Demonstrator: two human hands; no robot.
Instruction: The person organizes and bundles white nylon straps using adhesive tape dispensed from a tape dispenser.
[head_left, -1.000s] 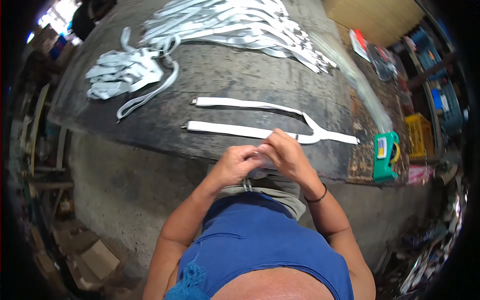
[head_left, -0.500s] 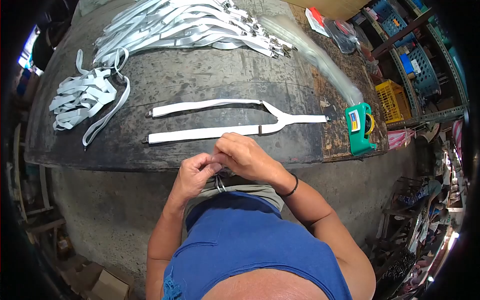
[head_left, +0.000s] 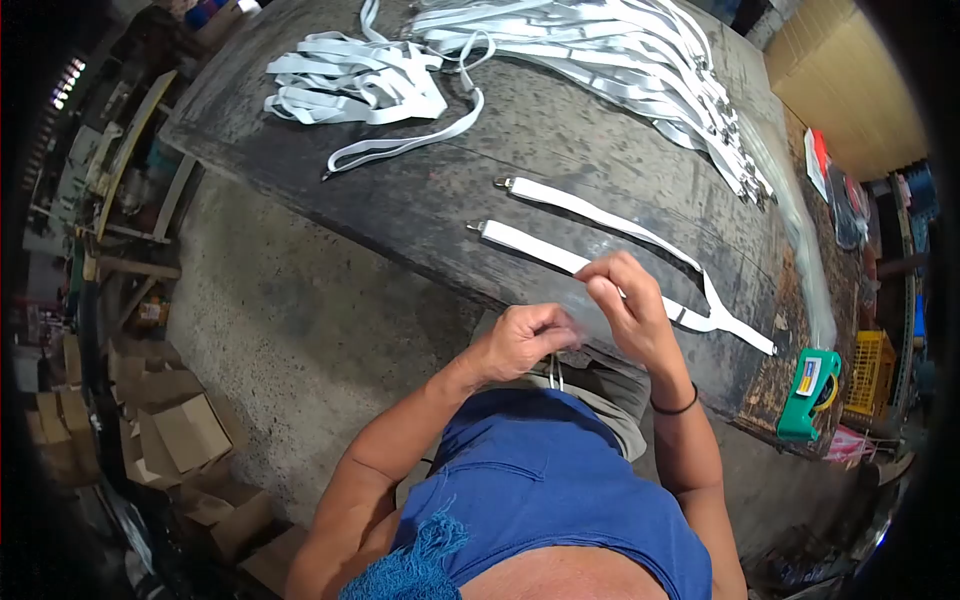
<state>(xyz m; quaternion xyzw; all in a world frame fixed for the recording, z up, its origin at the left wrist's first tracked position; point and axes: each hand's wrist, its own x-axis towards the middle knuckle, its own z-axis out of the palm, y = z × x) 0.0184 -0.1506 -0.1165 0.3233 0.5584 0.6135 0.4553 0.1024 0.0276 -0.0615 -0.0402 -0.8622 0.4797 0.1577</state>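
cardboard boxes (head_left: 190, 432) on floor, far left. tangled white straps (head_left: 350, 85) lie on dark table (head_left: 420, 200), then bigger strap pile (head_left: 600, 60). white y-shaped suspenders (head_left: 540, 250) spread flat nearer edge, right hand (head_left: 630, 305) covering part of lower strap. green tape dispenser (head_left: 805, 400) at right corner, yellow crate (head_left: 870, 372) beyond. left hand (head_left: 525, 340) blurred, fingers curled; right raised, thumb near bent forefinger. cannot tell what either grips.

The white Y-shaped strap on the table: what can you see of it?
The white strap looks like fabric webbing, a short tail forking into two long branches with metal clips. A dark fitting sits on the nearer branch. It lies unfolded on the worn table; the right hand hides part, contact unclear.
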